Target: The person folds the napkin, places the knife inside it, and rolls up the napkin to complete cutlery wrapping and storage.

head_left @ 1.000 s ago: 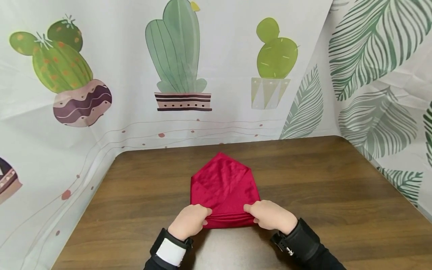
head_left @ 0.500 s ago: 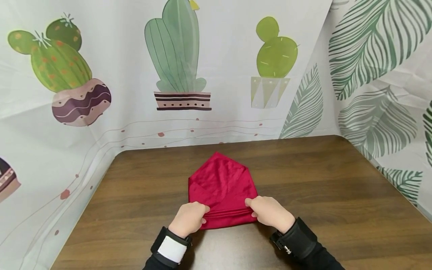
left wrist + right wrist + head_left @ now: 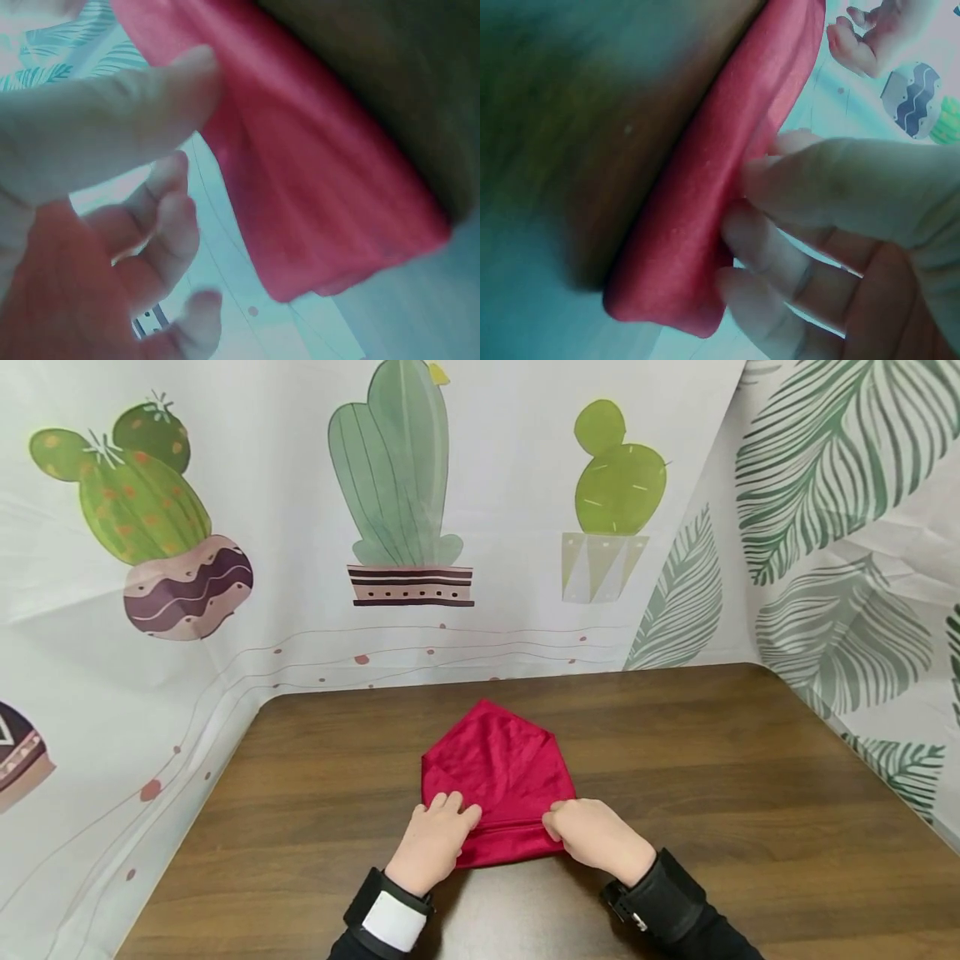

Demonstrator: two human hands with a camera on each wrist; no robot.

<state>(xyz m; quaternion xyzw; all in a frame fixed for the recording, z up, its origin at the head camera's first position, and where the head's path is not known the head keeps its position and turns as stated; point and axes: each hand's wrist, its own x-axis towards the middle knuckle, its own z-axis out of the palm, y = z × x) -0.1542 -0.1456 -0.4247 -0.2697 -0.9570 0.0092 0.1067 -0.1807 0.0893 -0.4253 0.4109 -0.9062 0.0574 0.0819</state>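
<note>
A shiny red cloth (image 3: pixel 495 768), folded, lies in the middle of the table in the head view, its peak pointing away and a narrow folded band along its near edge. My left hand (image 3: pixel 433 839) is over the band's left end with fingers spread. In the left wrist view the thumb overlaps the cloth (image 3: pixel 322 187), and the other fingers stand apart from it. At the band's right end my right hand (image 3: pixel 600 837) pinches the fold. The right wrist view shows its thumb and curled fingertips right against the rolled edge of the cloth (image 3: pixel 705 187).
The brown wooden table (image 3: pixel 712 777) extends on both sides of the cloth. Behind it hangs a white backdrop (image 3: pixel 517 485) printed with cacti, and a leaf-patterned sheet (image 3: pixel 832 610) borders the right side. Each wrist wears a black strap.
My left hand has let go of the band and spread its fingers, moving slightly up and right. The right hand stays at its end; the band's right side now sits slightly higher than a second ago.
</note>
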